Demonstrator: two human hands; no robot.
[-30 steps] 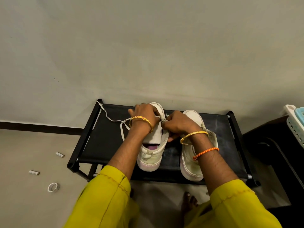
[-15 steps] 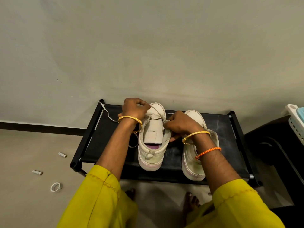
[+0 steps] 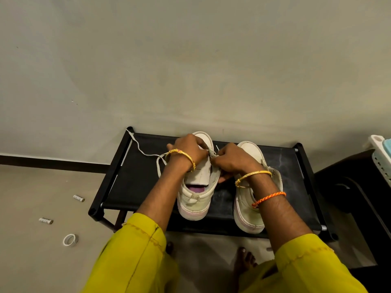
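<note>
Floor at far left carries a tape ring [image 3: 70, 240] and two small cylinders [image 3: 46, 220], each lying apart from the others and clear of the rack [image 3: 135, 187]. The rack is low and black, with a fabric top, and stands against the wall.

A white lace [image 3: 139, 148] runs from the rack's rear left corner across the fabric, forms a loop beside the left wrist, and passes under the left hand [image 3: 188, 151].

The left hand is curled over the toe end of the shoe [image 3: 196, 204], its fingertips pinching the lace at the eyelet row. This wrist bears a gold bangle.

The shoe stands upright on the rack top, left of centre, with its toe toward the wall, its tongue raised and a purple insole visible.

The right hand [image 3: 232, 161] meets the left at the same eyelet row. Its fingers are curled over the shoe's right edge, with the thumb pressed against the side. A short lace tip projects between the two hands.

The second shoe [image 3: 249, 218] stands just beside the first, parallel and not touching, partly covered by the right forearm.

A pale basket [image 3: 378, 157] sits at the far right edge.
</note>
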